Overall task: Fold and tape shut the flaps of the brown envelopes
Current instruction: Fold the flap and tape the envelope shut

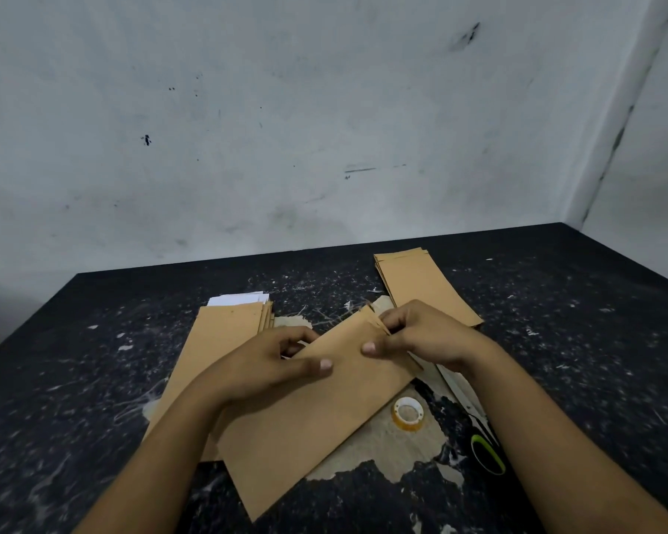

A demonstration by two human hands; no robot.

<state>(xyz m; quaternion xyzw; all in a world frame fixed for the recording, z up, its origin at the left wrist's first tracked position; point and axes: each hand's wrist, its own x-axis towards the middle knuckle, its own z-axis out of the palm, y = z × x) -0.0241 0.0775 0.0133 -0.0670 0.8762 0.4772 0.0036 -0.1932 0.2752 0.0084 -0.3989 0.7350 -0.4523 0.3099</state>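
Head view: everything's on a dark speckled bench (556, 341) up against a scuffed white wall (286, 129)
Envelope: brown envelope (305, 425) lying slanted in the middle, partly on top of the left pile
Left hand: left hand (270, 364) grips the envelope's upper left edge, thumb on top
Right hand: right hand (421, 337) pinches the flap (371, 321) at the far end
Piles: one envelope pile (224, 333) at left with white paper (238, 299) sticking out, another pile (421, 287) further back on the right
Tape: tape roll (407, 413) flat just right of the envelope
Scissors: scissors (483, 441) with green handles beside it, partly under the right forearm
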